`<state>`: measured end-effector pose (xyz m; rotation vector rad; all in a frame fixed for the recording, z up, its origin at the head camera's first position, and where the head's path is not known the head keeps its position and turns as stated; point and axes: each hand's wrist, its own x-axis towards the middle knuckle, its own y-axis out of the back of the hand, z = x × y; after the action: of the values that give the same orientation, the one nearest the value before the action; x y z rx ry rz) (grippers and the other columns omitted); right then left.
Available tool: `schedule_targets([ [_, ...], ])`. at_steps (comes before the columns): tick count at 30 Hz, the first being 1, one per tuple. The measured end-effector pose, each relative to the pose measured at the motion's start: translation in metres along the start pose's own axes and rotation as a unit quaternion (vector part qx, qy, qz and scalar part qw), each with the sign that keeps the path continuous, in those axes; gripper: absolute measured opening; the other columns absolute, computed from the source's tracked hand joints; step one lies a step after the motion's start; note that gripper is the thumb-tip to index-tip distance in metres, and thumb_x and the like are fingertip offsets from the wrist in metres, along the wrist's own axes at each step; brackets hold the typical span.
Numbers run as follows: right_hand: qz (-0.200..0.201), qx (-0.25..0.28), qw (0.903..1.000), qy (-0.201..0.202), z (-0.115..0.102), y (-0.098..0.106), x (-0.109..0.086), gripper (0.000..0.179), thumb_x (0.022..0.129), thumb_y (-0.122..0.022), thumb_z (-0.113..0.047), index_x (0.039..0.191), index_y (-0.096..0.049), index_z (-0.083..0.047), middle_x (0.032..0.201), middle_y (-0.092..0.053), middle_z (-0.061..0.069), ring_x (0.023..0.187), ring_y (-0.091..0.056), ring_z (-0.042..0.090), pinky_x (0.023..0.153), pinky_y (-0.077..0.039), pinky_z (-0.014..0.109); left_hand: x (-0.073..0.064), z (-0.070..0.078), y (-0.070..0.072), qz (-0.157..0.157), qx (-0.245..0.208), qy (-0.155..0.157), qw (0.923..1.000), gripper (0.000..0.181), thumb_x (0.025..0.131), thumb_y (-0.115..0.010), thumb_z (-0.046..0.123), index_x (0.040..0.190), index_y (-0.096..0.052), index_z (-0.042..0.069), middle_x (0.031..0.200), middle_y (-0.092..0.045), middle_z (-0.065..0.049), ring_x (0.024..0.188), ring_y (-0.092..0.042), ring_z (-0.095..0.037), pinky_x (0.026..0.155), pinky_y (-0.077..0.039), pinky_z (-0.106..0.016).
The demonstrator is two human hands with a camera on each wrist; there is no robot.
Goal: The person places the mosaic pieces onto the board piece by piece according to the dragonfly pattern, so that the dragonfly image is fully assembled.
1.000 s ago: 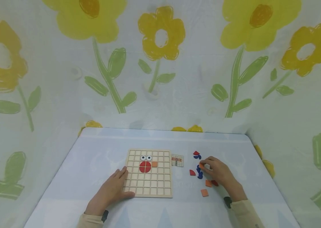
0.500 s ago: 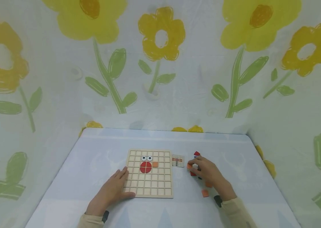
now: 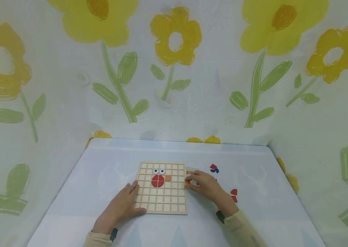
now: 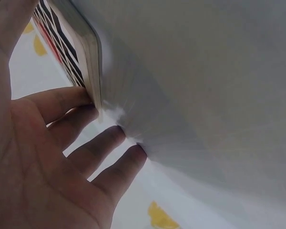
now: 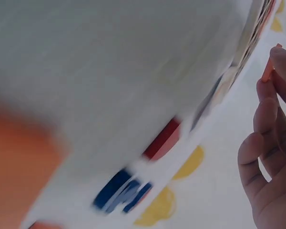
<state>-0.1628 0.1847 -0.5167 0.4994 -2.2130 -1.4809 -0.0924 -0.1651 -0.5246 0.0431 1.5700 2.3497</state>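
A wooden grid board point(image 3: 164, 199) lies on the table, bearing two eye tiles point(image 3: 159, 171), a red disc point(image 3: 157, 181) made of quarter pieces and an orange square tile point(image 3: 168, 178). My left hand point(image 3: 122, 202) rests at the board's front left corner, with fairly straight fingers along its side and the thumb at the front edge. Between thumb and fingertips, my right hand point(image 3: 206, 187) pinches another orange square tile point(image 3: 187, 183), close by the board's right edge. The right wrist view shows this held tile point(image 5: 268, 69) nearly edge-on.
A small pattern card point(image 3: 192, 168) lies right of the board, partly covered by the right hand. Behind that hand are a red piece point(image 3: 213, 166) and blue pieces point(image 3: 214, 170). Red quarter pieces point(image 3: 234, 195) lie beyond the right wrist. Other loose pieces are hidden under the arm.
My right hand has carried the orange tile leftward from the loose pieces to the board's right edge, now overlapping the card. The left hand has stayed at the board.
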Motion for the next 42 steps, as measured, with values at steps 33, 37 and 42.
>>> schedule_targets([
  [33,-0.054,0.001,0.9985,0.012,-0.054,-0.032,0.051,0.023,0.091,-0.078,-0.036,0.113,-0.078,-0.027,0.101,-0.065,-0.010,0.082,-0.056,0.007,0.071,-0.049,0.023,-0.003,-0.001,0.001,0.011,0.009,-0.014,0.9998,0.106,0.078,-0.079,0.061,0.151,-0.041,-0.007,0.161,-0.032,-0.021,0.145,-0.032,-0.046,0.118,-0.032,-0.055],
  [37,-0.058,-0.007,0.9983,0.001,-0.055,-0.034,0.051,0.024,0.090,-0.079,-0.037,0.112,-0.079,-0.028,0.100,-0.064,-0.011,0.081,-0.055,0.007,0.071,-0.046,0.024,-0.003,-0.001,0.001,0.009,0.010,-0.012,0.9998,0.107,0.078,-0.079,0.061,0.151,-0.041,-0.006,0.162,-0.032,-0.020,0.145,-0.032,-0.046,0.119,-0.032,-0.055],
  [42,-0.054,-0.014,0.9984,0.000,-0.054,-0.036,0.050,0.022,0.089,-0.079,-0.038,0.110,-0.080,-0.030,0.099,-0.063,-0.012,0.079,-0.055,0.006,0.069,-0.045,0.022,-0.002,-0.001,0.001,0.010,0.010,-0.014,0.9998,0.106,0.078,-0.079,0.061,0.150,-0.041,-0.007,0.161,-0.032,-0.021,0.145,-0.032,-0.046,0.118,-0.032,-0.055],
])
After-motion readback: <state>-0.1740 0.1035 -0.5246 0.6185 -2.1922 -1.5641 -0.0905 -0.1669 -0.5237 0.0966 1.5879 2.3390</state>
